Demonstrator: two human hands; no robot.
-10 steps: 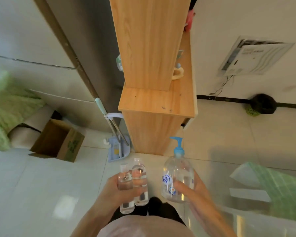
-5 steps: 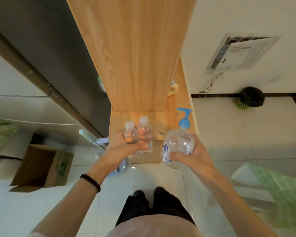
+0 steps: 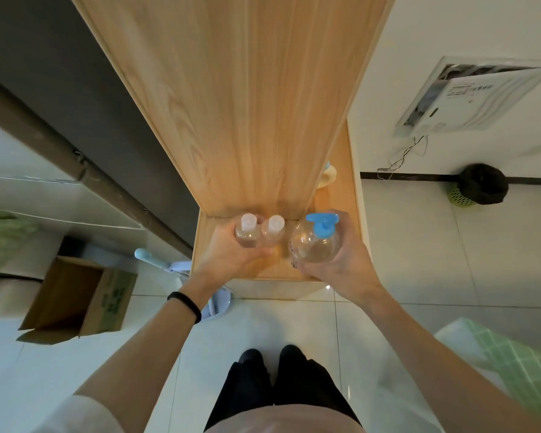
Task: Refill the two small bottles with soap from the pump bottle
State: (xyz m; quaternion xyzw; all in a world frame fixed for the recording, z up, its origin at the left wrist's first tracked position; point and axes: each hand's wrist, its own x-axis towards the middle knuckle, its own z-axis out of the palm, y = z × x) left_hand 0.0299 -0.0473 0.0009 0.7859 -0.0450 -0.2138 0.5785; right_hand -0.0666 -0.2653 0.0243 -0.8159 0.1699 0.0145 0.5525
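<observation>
Wooden ledge [image 3: 280, 271] under small bottles [image 3: 247, 237], pump bottle [image 3: 316, 250]; tile floor [image 3: 294, 323], cardboard box [image 3: 75, 295], bin [image 3: 481, 184].

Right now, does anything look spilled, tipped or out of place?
Nothing stands out. The left hand holds both small bottles upright and capped, the right hand holds the pump bottle upright, over the wooden ledge; no soap shows on it.

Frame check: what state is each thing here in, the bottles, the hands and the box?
Small bottles: capped, upright, gripped together by the left hand.
Pump bottle: pump head on, upright, gripped by the right hand.
Cardboard box: open, on the floor.
</observation>
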